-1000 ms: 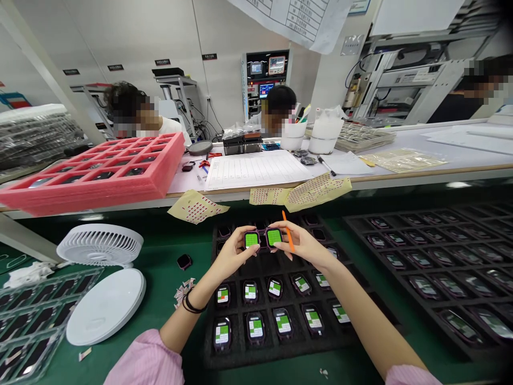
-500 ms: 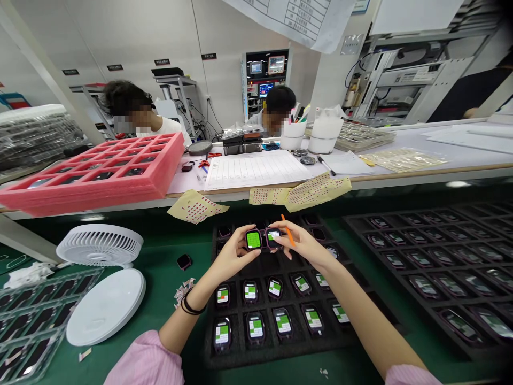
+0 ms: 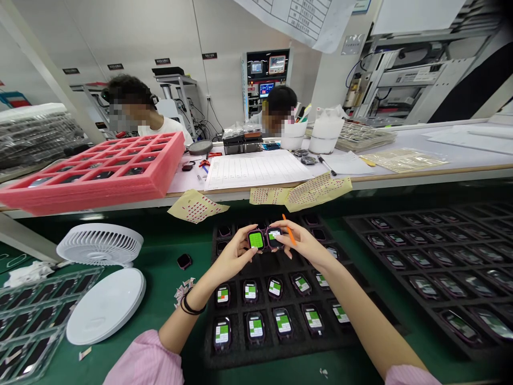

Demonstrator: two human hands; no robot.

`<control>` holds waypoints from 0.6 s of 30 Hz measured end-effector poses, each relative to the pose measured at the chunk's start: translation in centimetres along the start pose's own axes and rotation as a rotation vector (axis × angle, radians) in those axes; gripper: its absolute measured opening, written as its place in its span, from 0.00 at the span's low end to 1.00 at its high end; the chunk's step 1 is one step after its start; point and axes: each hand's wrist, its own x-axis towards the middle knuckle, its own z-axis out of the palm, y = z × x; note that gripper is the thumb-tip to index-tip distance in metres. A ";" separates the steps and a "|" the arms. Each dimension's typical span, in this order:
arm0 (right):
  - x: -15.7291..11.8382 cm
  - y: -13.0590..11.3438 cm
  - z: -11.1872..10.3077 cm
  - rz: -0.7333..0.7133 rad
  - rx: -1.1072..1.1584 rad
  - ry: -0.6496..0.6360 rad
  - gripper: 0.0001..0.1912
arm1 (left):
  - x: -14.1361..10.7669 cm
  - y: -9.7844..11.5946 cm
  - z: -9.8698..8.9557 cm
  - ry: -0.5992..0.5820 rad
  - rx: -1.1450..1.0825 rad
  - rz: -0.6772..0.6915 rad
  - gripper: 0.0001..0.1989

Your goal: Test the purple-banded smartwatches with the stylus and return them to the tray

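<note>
My left hand (image 3: 237, 250) grips a smartwatch body (image 3: 255, 240) with a bright green grid on its screen, the thumb at its lower edge. Beside it, my right hand (image 3: 298, 240) has its fingers closed on a second smartwatch body (image 3: 274, 237), whose screen is green and white. An orange stick-like tool (image 3: 289, 231) is also tucked between the right fingers. Both watches are held side by side above a black foam tray (image 3: 276, 355). Rows of lit watches, such as a watch (image 3: 255, 326) near the front, lie in its pockets.
A second black tray of watches (image 3: 425, 286) lies at the right. To the left are a white fan (image 3: 106, 307), a lone dark watch (image 3: 184, 261) and a clear tray (image 3: 38, 321). The shelf ahead bears a pink foam tray (image 3: 160, 176); two people sit beyond it.
The watch in my left hand has shifted slightly right, and the left thumb now lies at its screen's lower edge. My right hand has barely moved.
</note>
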 end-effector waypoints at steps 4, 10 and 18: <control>0.0 0.0 0.1 0.011 0.001 0.009 0.17 | 0.0 0.0 0.0 0.001 0.010 0.003 0.26; 0.0 0.0 0.0 0.013 0.003 0.022 0.17 | 0.1 -0.1 0.0 0.006 -0.009 0.035 0.24; 0.0 -0.1 0.1 0.014 0.012 0.030 0.18 | -0.2 0.5 0.1 -0.023 -0.026 0.011 0.27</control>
